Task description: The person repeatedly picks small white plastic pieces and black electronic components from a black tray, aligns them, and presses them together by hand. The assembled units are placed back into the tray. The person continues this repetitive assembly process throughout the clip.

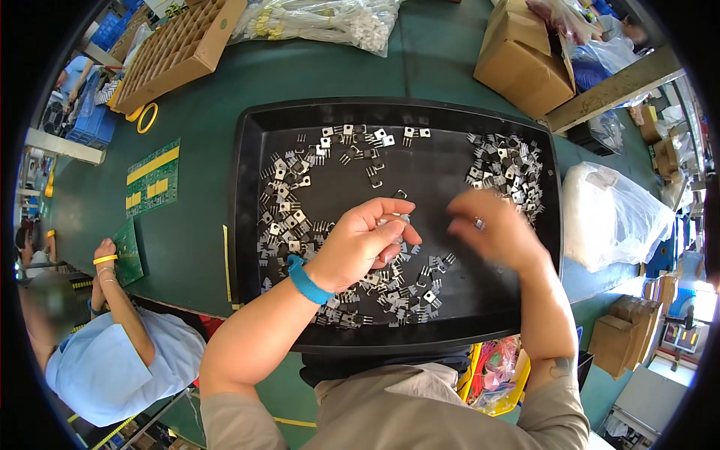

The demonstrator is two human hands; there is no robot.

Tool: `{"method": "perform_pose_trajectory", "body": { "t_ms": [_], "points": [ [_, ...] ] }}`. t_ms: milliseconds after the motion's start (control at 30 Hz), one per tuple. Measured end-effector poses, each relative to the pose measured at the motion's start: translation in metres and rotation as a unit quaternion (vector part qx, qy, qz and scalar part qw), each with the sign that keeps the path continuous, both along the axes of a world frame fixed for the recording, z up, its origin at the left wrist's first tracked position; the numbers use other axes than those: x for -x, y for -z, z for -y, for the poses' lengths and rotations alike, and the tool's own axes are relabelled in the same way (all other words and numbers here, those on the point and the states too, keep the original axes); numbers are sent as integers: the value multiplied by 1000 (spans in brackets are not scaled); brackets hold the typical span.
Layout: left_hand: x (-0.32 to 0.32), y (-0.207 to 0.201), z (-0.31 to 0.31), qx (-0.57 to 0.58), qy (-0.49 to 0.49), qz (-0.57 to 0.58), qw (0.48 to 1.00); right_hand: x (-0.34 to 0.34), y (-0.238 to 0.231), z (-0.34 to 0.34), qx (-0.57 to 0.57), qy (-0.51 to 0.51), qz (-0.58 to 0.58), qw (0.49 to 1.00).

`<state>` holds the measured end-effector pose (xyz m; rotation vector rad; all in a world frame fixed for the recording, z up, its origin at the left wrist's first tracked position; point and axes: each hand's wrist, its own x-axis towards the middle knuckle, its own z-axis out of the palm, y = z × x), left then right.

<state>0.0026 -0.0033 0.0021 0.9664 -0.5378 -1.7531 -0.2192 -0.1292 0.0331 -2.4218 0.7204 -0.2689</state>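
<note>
Head cam, looking down on a busy shop bench: big green tabletop (pixel 202 202) with a wide black tray (pixel 442 161) parked right in front of the person. Inside it are loads of little three-legged electronic parts (pixel 292 221), metal tabs and all, heaped down the left side and along the near edge, a few strays toward the far wall, plus a separate pile at the far right. Middle is mostly bare black.

Left hand (pixel 371 236), with a teal wristband (pixel 309 281), is over the tray with its fingers curled in; there's a bit of grey at the fingertips, but I can't tell if it's gripping a part. Right hand (pixel 501 229) is over the right half, motion-blurred, with a small shiny bit by the fingertips. Can't tell if that's pinched or just underneath.

Around the tray: a green circuit board (pixel 169 171) with yellow patches, a yellow tape roll (pixel 148 118), a divided cardboard box (pixel 176 56), a clear bag (pixel 319 26) of white and yellow bits, an open carton (pixel 521 67), and a puffy white plastic bag (pixel 607 217) just right of the tray. Lower left, a co-worker (pixel 124 360) in light blue has a hand on another green board (pixel 129 253). Yellow basket (pixel 523 382) below the near edge, more cartons (pixel 626 334) off right, blue bins (pixel 94 127) off left.
</note>
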Motion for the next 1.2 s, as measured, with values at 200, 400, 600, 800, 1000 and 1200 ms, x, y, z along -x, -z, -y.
{"method": "perform_pose_trajectory", "body": {
  "t_ms": [200, 400, 600, 800, 1000, 1200],
  "points": [
    [-1, 5, -1, 27, 9, 4, 1000, -20, 18, -44, 50, -244, -86, 965],
    [-1, 8, -1, 20, 3, -6, 1000, -18, 12, -55, 15, -252, -149, 956],
    [-2, 7, 1, -2, -21, -54, 998, -14, 12, -54, 10, -207, -156, 966],
    [-3, 10, 1, -9, -12, -63, 998, -17, 12, -62, 37, -231, -198, 952],
    [-4, 10, 1, -17, -3, -56, 998, -16, 1, -49, -84, -125, -75, 986],
    [-3, 6, 1, -25, -3, -46, 999, -12, 10, -37, -102, -72, 37, 992]
  ]
}}
